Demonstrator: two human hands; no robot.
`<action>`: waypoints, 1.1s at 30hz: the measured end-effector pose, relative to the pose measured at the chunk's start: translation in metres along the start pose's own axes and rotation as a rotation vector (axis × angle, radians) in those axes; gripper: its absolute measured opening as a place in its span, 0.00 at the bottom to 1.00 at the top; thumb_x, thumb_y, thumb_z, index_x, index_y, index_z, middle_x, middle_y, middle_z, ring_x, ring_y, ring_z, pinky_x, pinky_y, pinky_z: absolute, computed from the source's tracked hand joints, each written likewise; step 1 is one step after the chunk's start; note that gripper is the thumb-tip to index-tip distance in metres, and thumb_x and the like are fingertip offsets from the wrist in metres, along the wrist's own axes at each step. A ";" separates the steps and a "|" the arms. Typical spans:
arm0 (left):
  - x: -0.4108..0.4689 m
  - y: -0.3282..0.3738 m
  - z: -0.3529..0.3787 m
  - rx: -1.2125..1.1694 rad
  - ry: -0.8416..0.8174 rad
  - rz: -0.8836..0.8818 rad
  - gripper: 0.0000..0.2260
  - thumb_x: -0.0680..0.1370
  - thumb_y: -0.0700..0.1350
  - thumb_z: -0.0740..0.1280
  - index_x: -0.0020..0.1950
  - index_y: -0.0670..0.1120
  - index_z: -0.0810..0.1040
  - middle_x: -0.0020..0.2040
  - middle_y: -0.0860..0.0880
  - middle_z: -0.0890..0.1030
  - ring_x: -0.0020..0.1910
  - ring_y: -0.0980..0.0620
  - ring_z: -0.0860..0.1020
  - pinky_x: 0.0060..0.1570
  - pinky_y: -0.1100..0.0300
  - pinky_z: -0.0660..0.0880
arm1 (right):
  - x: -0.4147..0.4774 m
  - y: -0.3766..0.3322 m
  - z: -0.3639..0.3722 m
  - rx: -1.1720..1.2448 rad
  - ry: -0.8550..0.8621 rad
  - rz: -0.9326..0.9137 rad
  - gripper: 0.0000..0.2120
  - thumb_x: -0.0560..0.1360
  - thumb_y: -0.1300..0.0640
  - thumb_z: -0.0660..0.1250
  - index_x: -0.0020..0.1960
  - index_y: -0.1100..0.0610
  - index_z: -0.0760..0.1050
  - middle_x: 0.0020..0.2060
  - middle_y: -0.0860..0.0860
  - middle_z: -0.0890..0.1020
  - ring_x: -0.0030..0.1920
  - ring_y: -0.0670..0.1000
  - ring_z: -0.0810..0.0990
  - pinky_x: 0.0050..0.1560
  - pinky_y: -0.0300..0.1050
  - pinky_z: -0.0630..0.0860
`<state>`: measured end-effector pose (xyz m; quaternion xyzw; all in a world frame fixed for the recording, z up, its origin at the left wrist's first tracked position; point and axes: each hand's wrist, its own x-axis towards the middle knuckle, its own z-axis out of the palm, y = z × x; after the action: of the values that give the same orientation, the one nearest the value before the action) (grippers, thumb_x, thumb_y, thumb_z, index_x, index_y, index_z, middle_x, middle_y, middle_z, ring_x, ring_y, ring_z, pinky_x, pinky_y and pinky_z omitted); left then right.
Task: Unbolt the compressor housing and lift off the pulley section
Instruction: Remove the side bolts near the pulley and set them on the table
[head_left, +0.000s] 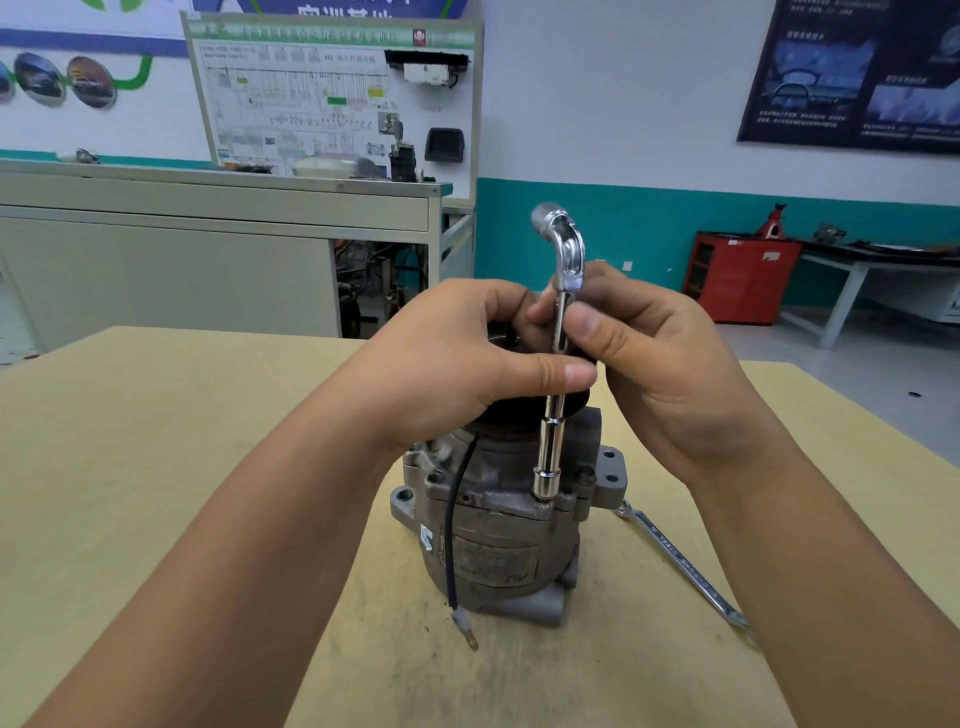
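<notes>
A grey compressor (498, 551) stands upright in the middle of the wooden table (156, 467), its black pulley (519, 410) on top, mostly hidden under my left hand. A chrome L-shaped socket wrench (556, 389) stands vertical, its lower socket seated on a bolt at the housing's upper rim. My left hand (457, 364) is curled over the pulley with its thumb against the wrench shaft. My right hand (660, 358) pinches the shaft just below the bend. A black wire (454, 525) with a terminal hangs down the housing's front.
A flat combination spanner (680, 564) lies on the table right of the compressor, partly under my right forearm. Beyond the table stand a grey cabinet (208, 249) with a training board, a red tool cabinet (740, 275) and a bench at the far right.
</notes>
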<state>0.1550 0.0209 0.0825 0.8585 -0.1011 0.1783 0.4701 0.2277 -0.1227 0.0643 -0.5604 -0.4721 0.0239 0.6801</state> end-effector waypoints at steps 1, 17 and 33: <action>0.000 0.000 0.001 0.019 0.012 0.001 0.13 0.60 0.56 0.75 0.36 0.50 0.79 0.32 0.56 0.78 0.35 0.59 0.76 0.51 0.49 0.76 | 0.000 0.000 0.000 0.003 -0.003 0.003 0.06 0.67 0.56 0.68 0.39 0.53 0.84 0.40 0.47 0.79 0.46 0.45 0.79 0.51 0.39 0.74; 0.000 -0.002 -0.003 -0.039 -0.043 0.000 0.08 0.63 0.54 0.73 0.40 0.56 0.84 0.38 0.56 0.84 0.42 0.60 0.81 0.57 0.52 0.75 | 0.000 -0.001 -0.001 0.001 -0.036 -0.013 0.07 0.71 0.57 0.64 0.43 0.53 0.82 0.42 0.49 0.77 0.47 0.45 0.79 0.51 0.37 0.73; -0.001 0.000 -0.003 -0.057 -0.054 0.009 0.08 0.64 0.52 0.74 0.42 0.55 0.85 0.39 0.54 0.85 0.43 0.57 0.83 0.59 0.48 0.76 | -0.001 0.000 -0.001 -0.010 -0.044 -0.021 0.08 0.73 0.60 0.61 0.44 0.57 0.79 0.41 0.45 0.78 0.48 0.44 0.78 0.51 0.37 0.72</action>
<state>0.1536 0.0234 0.0834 0.8488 -0.1227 0.1542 0.4906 0.2277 -0.1239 0.0644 -0.5582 -0.4928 0.0268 0.6670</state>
